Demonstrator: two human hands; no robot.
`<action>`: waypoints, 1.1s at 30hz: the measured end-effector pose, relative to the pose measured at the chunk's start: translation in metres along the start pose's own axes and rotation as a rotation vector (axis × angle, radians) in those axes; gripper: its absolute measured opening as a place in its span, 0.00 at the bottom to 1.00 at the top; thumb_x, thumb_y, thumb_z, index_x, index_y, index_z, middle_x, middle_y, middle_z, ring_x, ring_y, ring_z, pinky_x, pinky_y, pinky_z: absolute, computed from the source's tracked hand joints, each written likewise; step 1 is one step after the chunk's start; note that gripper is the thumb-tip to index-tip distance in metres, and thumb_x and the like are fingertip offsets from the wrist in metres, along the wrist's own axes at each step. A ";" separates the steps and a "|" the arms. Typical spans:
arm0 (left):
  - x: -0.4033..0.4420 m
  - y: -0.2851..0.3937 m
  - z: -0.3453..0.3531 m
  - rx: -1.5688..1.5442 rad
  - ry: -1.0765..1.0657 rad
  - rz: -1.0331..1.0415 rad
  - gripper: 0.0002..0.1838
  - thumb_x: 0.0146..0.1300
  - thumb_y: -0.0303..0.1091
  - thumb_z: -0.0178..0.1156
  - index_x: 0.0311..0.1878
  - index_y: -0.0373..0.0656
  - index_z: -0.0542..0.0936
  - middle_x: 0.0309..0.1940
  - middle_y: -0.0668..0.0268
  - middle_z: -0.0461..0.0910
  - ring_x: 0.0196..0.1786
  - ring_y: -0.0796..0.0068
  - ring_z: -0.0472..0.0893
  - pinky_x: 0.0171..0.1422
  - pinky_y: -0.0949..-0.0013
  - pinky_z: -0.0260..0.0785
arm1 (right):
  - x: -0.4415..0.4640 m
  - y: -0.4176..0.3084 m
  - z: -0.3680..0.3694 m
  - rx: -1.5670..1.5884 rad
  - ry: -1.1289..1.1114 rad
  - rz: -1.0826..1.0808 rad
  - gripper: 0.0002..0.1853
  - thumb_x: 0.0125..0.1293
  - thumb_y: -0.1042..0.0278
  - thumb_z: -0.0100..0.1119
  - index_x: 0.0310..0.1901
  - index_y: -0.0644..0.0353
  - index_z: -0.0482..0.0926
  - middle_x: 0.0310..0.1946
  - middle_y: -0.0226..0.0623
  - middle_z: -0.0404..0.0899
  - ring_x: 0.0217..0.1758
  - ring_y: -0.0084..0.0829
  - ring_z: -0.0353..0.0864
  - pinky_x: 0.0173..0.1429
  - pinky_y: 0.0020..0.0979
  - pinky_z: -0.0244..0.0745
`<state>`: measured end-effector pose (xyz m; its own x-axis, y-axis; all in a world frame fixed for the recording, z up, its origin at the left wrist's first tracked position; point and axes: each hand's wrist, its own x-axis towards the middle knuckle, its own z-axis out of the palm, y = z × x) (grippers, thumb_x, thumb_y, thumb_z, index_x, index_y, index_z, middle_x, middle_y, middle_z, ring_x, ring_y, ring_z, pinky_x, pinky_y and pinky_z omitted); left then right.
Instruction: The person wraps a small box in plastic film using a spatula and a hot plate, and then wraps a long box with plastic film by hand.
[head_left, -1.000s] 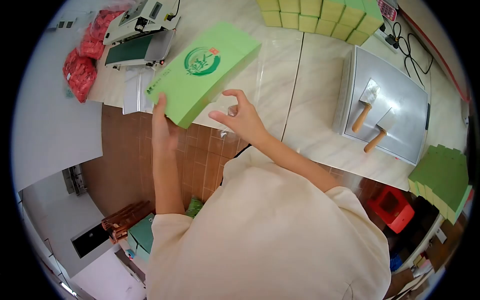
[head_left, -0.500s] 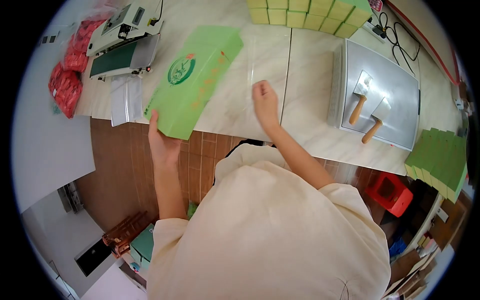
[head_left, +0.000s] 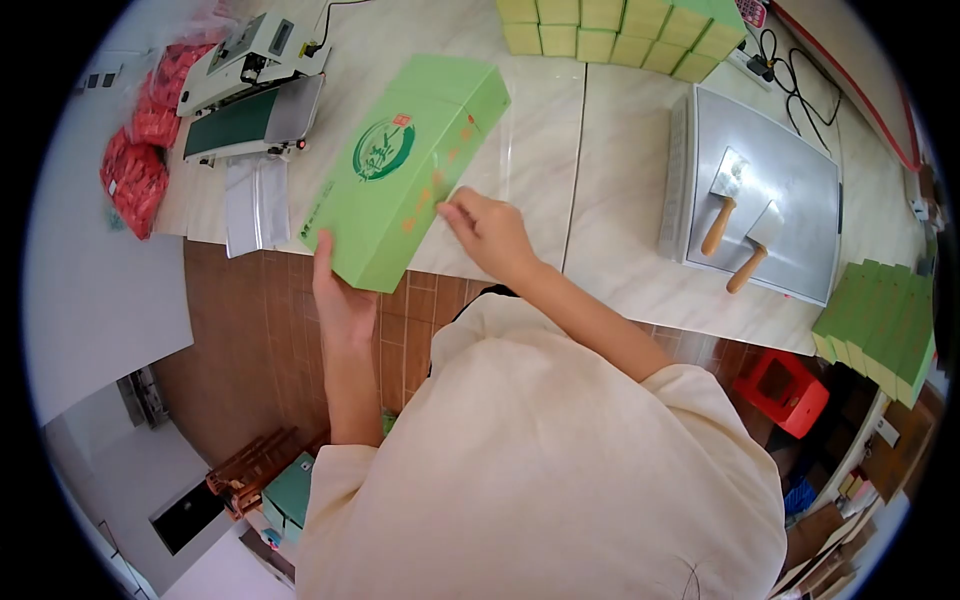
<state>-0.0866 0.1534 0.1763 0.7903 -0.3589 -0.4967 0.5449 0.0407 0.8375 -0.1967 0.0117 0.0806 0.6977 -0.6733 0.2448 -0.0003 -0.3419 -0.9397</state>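
Observation:
A long green box [head_left: 400, 165] with a round dark green emblem and orange marks along its side is tilted above the table. My left hand [head_left: 345, 300] grips its near end, thumb on the top face and the other fingers underneath. Close to the box's right side is my right hand [head_left: 490, 235], its fingers curled together near the orange marks. Whether those fingertips pinch anything is too small to make out.
Behind the box stands a machine [head_left: 245, 85], with red packets [head_left: 135, 185] beside it. Stacked green boxes [head_left: 620, 30] line the back. Two wooden-handled scrapers [head_left: 720, 210] lie on a metal-topped appliance [head_left: 780, 150]. More green boxes [head_left: 875, 325] and a red stool [head_left: 782, 392] are right.
My right hand first swung away from the box with its fingers closing, then came back to its side. The box has turned so that more of its orange-marked side shows.

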 end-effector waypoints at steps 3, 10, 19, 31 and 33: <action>0.004 0.007 -0.015 -0.038 -0.015 0.001 0.30 0.73 0.51 0.53 0.70 0.42 0.67 0.64 0.62 0.74 0.63 0.65 0.76 0.62 0.59 0.74 | 0.001 0.035 -0.017 -0.065 0.095 0.187 0.12 0.72 0.63 0.56 0.33 0.63 0.75 0.21 0.48 0.77 0.24 0.49 0.78 0.29 0.44 0.70; -0.009 0.044 -0.047 0.124 0.074 0.159 0.31 0.74 0.51 0.52 0.71 0.40 0.65 0.65 0.62 0.71 0.67 0.68 0.71 0.69 0.62 0.64 | 0.040 0.137 -0.121 0.164 0.488 0.534 0.18 0.70 0.57 0.58 0.28 0.63 0.72 0.19 0.28 0.67 0.24 0.20 0.63 0.29 0.29 0.62; -0.017 0.037 -0.036 0.431 0.019 0.405 0.33 0.73 0.48 0.55 0.73 0.38 0.61 0.67 0.61 0.70 0.67 0.70 0.71 0.70 0.65 0.62 | 0.042 0.052 -0.117 0.020 0.279 0.062 0.06 0.57 0.78 0.60 0.31 0.60 0.71 0.30 0.33 0.81 0.26 0.24 0.74 0.33 0.28 0.70; -0.028 -0.014 0.007 0.687 0.030 0.617 0.48 0.63 0.41 0.68 0.77 0.35 0.51 0.67 0.51 0.65 0.67 0.62 0.69 0.69 0.62 0.64 | 0.005 -0.066 -0.023 -0.345 0.031 -0.336 0.22 0.47 0.67 0.73 0.46 0.59 0.79 0.27 0.33 0.76 0.19 0.31 0.72 0.23 0.29 0.70; -0.035 -0.017 0.012 0.731 0.011 0.610 0.49 0.61 0.43 0.69 0.77 0.34 0.51 0.68 0.50 0.65 0.68 0.59 0.69 0.70 0.59 0.63 | 0.011 -0.068 -0.023 -0.437 0.063 -0.403 0.18 0.47 0.71 0.70 0.41 0.61 0.78 0.27 0.32 0.75 0.20 0.31 0.73 0.22 0.31 0.69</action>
<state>-0.1272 0.1537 0.1819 0.8853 -0.4591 0.0743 -0.2696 -0.3766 0.8863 -0.2057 0.0125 0.1531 0.6601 -0.4678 0.5877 -0.0489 -0.8075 -0.5878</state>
